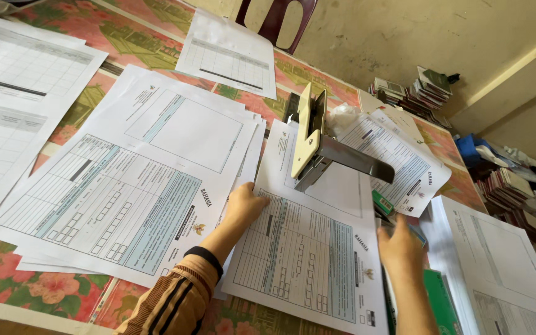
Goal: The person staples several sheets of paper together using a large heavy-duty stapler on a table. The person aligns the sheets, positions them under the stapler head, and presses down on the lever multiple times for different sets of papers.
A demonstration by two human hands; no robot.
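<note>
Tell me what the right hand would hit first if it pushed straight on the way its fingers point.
The right hand points up the table; probably the small green box just ahead, then the big stapler's metal arm, though depth is unclear.

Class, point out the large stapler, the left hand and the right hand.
Large stapler [342,156], head view, on its grey arm.
Left hand [244,206], head view, back of hand.
Right hand [400,248], head view, back of hand.

The left hand [243,205] is bare, and its forearm wears a long sleeve [172,301] striped lengthwise in tan, brown and black, over a black inner cuff [205,255] that shows at the wrist. The right hand [399,249] and its forearm are bare, with no sleeve, ring or watch visible.
</note>
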